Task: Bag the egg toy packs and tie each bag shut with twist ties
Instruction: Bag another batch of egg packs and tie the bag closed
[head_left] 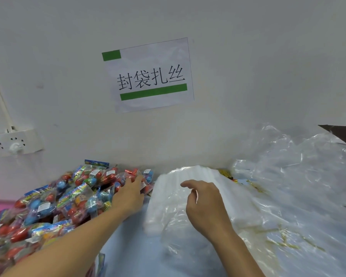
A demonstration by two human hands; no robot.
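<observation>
A heap of egg toy packs [54, 204], red and blue eggs in printed clear wrappers, covers the left of the table up to the wall. My left hand [129, 193] reaches into the heap's far right end, its fingers on a pack with red eggs [132, 173]. A stack of clear plastic bags [188, 196] lies in the middle. My right hand [203, 202] hovers over the stack with fingers loosely curled, the thumb and fingertips close at a bag's film. Gold twist ties [282, 240] lie scattered at the right under clear plastic.
A large crumpled clear plastic sheet [300, 176] fills the right side. The white wall carries a paper sign [150, 76] and a power strip [14, 141] at the left. A dark box corner [344, 134] juts in at the right edge. The table top [132, 246] is light blue.
</observation>
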